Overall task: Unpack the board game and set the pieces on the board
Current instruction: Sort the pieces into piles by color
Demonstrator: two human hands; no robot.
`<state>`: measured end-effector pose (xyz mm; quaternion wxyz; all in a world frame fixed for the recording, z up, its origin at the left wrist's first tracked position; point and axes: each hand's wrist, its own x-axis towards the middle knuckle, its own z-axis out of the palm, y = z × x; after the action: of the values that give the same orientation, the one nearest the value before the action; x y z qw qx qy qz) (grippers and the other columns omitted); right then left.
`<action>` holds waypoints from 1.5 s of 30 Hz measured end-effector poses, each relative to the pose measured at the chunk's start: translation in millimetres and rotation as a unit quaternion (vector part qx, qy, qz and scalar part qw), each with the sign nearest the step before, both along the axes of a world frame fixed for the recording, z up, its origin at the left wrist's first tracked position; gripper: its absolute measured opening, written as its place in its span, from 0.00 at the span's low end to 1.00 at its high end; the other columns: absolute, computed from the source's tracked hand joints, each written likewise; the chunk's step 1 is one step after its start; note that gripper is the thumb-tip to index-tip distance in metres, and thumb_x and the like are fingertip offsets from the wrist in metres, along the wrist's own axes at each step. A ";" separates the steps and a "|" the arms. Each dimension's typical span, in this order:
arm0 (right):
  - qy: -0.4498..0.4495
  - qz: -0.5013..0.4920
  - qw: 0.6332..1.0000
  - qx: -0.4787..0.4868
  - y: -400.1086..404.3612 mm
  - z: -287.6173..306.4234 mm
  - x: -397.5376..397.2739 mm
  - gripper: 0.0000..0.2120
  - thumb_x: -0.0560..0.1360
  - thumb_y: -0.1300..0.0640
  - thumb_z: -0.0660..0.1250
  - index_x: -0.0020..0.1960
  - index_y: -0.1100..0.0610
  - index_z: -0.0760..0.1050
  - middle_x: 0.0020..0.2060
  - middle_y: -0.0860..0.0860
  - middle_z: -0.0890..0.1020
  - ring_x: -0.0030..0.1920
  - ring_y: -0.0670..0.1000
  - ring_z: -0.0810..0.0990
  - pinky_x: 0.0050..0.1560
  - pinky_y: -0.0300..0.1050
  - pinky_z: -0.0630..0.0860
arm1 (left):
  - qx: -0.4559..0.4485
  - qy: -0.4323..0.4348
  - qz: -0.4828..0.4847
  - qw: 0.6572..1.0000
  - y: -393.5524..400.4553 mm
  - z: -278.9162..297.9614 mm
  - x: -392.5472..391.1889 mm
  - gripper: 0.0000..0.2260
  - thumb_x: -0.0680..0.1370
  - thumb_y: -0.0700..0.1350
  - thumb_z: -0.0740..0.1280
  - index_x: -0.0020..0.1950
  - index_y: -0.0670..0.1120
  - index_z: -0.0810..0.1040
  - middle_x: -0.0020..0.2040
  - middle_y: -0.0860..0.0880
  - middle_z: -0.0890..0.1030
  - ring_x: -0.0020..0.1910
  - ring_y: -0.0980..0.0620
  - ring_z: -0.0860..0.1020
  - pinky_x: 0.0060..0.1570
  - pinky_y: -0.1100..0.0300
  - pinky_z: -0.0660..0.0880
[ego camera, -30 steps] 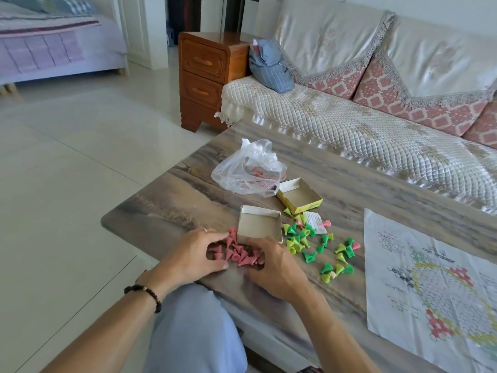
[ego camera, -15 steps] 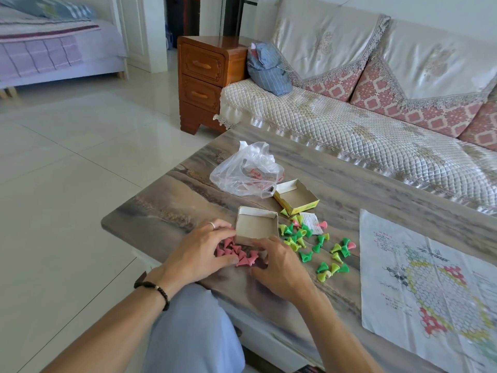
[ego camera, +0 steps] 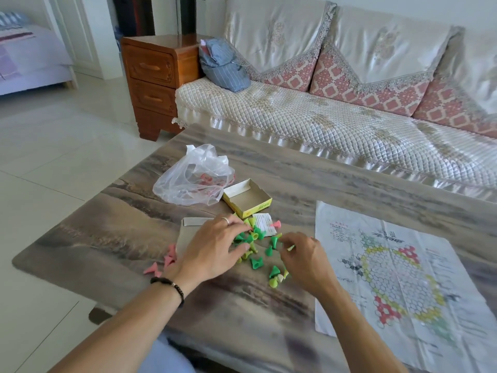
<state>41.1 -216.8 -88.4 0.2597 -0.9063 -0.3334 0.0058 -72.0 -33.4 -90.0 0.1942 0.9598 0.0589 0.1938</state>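
A paper game board (ego camera: 403,267) printed with a hexagon grid lies flat on the right of the table. Green and yellow cone pieces (ego camera: 255,262) are scattered in the middle, and a small heap of pink pieces (ego camera: 162,262) lies to their left. My left hand (ego camera: 215,251) reaches over the grey box tray (ego camera: 188,232), its straight fingers touching the green pieces. My right hand (ego camera: 304,261) hovers at the right of the pile, fingertips pinching a yellow-green piece (ego camera: 290,247). One pink piece (ego camera: 277,224) lies beside a printed paper slip (ego camera: 265,223).
An open yellow box half (ego camera: 247,197) and a crumpled clear plastic bag (ego camera: 193,181) holding pink pieces sit behind the pile on the wood-grain table (ego camera: 322,184). A sofa (ego camera: 322,125) runs along the far side, with a wooden nightstand (ego camera: 156,76) to its left.
Both hands left the pink pieces and moved right onto the green and yellow pile. The left hand now covers the grey tray. My view has shifted closer and to the left.
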 end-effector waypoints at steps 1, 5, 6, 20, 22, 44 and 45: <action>-0.008 -0.017 1.000 0.005 -6.0 -0.7 10.9 0.07 0.70 0.62 0.65 0.45 0.56 0.80 0.40 0.51 0.82 0.41 0.55 0.79 0.41 0.48 0.75 | 0.003 -0.003 0.003 1.000 -1.9 0.0 10.6 0.15 0.76 0.50 0.66 0.61 0.48 0.79 0.57 0.52 0.78 0.53 0.50 0.77 0.51 0.52 0.75; -0.042 -0.062 0.997 -0.030 -23.2 -3.4 45.1 0.10 0.72 0.65 0.65 0.50 0.57 0.81 0.48 0.52 0.80 0.50 0.56 0.76 0.43 0.46 0.73 | 0.025 0.012 0.034 0.999 -2.6 2.6 47.9 0.11 0.76 0.42 0.68 0.58 0.47 0.80 0.54 0.50 0.80 0.49 0.48 0.79 0.45 0.53 0.75; -0.037 -0.056 0.997 -0.043 -24.6 -4.9 50.6 0.10 0.71 0.65 0.65 0.49 0.56 0.81 0.48 0.52 0.80 0.50 0.56 0.77 0.43 0.46 0.73 | 0.035 0.024 0.038 0.998 -1.8 2.8 55.3 0.10 0.76 0.41 0.68 0.58 0.48 0.80 0.53 0.50 0.80 0.49 0.48 0.79 0.44 0.54 0.75; 0.001 -0.010 0.990 -0.144 -32.5 -8.2 70.9 0.08 0.75 0.61 0.62 0.48 0.57 0.80 0.46 0.53 0.81 0.44 0.54 0.78 0.41 0.45 0.74 | 0.073 0.128 0.017 0.989 6.9 -5.5 83.8 0.11 0.75 0.37 0.67 0.53 0.50 0.82 0.50 0.48 0.80 0.49 0.47 0.79 0.39 0.57 0.72; -0.012 -0.017 0.992 -0.125 -30.1 -3.3 72.7 0.06 0.75 0.61 0.64 0.49 0.58 0.79 0.47 0.53 0.78 0.45 0.54 0.78 0.41 0.45 0.74 | 0.070 0.123 0.009 0.990 7.5 -6.0 83.4 0.10 0.75 0.36 0.66 0.51 0.49 0.81 0.50 0.48 0.80 0.49 0.47 0.79 0.39 0.57 0.71; 0.019 0.026 0.998 0.059 60.3 12.6 37.5 0.06 0.71 0.65 0.65 0.44 0.58 0.80 0.36 0.50 0.81 0.38 0.51 0.78 0.40 0.45 0.75 | -0.101 -0.023 0.031 0.994 37.0 1.8 5.6 0.06 0.74 0.36 0.70 0.46 0.46 0.84 0.44 0.54 0.79 0.37 0.59 0.77 0.40 0.65 0.75; 0.022 0.041 0.997 0.066 63.0 16.0 23.4 0.06 0.71 0.64 0.66 0.44 0.56 0.80 0.35 0.50 0.82 0.38 0.50 0.79 0.41 0.44 0.75 | -0.105 -0.029 0.038 0.993 38.2 2.4 -4.2 0.06 0.74 0.36 0.71 0.46 0.46 0.84 0.44 0.54 0.80 0.38 0.59 0.77 0.40 0.64 0.76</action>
<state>64.5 -153.8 -72.3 0.3260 -0.8724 -0.3639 0.0144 -76.3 4.9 -87.5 0.2883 0.9251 0.1096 0.2216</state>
